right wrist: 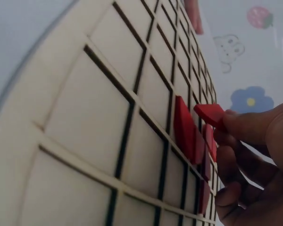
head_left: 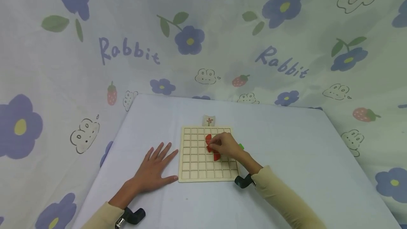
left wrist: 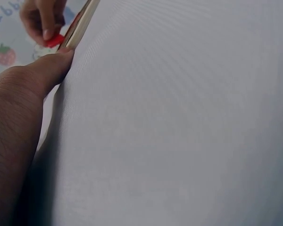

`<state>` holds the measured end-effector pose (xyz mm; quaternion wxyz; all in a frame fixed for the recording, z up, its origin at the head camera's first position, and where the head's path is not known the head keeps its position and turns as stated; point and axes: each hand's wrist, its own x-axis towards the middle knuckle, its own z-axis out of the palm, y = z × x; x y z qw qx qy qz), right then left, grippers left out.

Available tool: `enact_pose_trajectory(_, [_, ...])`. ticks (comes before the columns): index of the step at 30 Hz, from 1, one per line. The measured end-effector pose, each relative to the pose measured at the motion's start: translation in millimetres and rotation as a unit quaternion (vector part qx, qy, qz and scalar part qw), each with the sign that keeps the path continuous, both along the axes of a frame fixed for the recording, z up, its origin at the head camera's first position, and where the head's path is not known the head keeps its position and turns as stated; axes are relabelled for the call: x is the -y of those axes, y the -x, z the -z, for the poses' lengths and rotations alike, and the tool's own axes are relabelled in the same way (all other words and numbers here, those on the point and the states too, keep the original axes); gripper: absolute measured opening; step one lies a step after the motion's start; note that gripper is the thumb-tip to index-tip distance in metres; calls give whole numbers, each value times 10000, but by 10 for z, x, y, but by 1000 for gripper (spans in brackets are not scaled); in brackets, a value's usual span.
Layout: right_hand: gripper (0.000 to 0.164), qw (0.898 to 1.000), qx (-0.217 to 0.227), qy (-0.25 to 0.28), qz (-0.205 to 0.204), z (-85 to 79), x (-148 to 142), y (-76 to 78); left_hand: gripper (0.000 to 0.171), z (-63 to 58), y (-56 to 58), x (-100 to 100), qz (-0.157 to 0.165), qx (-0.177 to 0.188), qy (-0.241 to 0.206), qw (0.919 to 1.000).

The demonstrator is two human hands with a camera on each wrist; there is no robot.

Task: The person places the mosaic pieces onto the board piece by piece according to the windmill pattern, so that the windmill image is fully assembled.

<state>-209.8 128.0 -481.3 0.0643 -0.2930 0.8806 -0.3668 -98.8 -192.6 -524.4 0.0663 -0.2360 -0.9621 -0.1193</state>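
Observation:
A square wooden grid board [head_left: 194,169] lies on the white table. My right hand [head_left: 227,146] is over its right half, pinching a red piece [right wrist: 210,114] between thumb and fingers. In the right wrist view that piece is tilted, close over the board. Other red pieces [right wrist: 181,127] sit in cells around it; a rounded red piece [head_left: 208,138] shows just beyond the fingertips and another red piece [head_left: 217,157] nearer me. My left hand [head_left: 152,170] rests flat left of the board, fingers spread, its thumb tip right at the board's edge.
Beyond the board's far edge lies a small card [head_left: 208,120] printed with a grid and a red figure. A bright green piece [head_left: 241,146] shows past the right wrist, partly hidden. The white tabletop [head_left: 302,151] meets a patterned cloth backdrop [head_left: 222,45] behind.

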Motion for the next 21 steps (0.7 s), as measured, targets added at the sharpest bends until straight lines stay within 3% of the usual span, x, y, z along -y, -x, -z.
enact_pose_trajectory(5, [4,9991,-222,-327,129,26,78,-46,92,3,8,-2,-35,179,94,9998])
enact_pose_trajectory(12, [4,9892,-1135,-882,268,16,103,-135,92,14,9,1,-13,178,125,9998])
enact_pose_trajectory(21, [8,9760,-1831,-1165,-199,0,89,-190,91,5,-2,5,15,-124,-19,9999])
